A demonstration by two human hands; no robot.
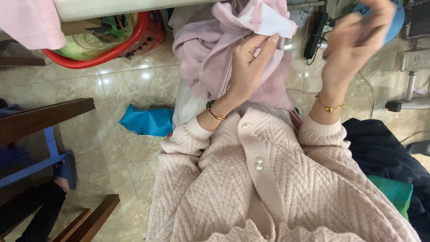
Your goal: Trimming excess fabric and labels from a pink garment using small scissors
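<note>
Basket: a red plastic basket [96,57] sits on the tiled floor at upper left, holding green bagged goods.
Room: bare tile lies between the basket and a blue bag [148,121].
Left hand [251,67]: fingers pinch the pink fleece garment [210,54] beside its zipper, above the lap.
Right hand [356,42]: raised, fingers loosely curled, holding nothing visible.

The left hand [249,67] grips a pink garment [210,58]; the right hand [354,42] is raised, empty.

My pale pink knitted cardigan [286,179] fills the lower centre, fastened with pearl buttons [258,164]; ribbed cuffs [320,130]; gold bracelets [330,106] on both wrists.
</note>
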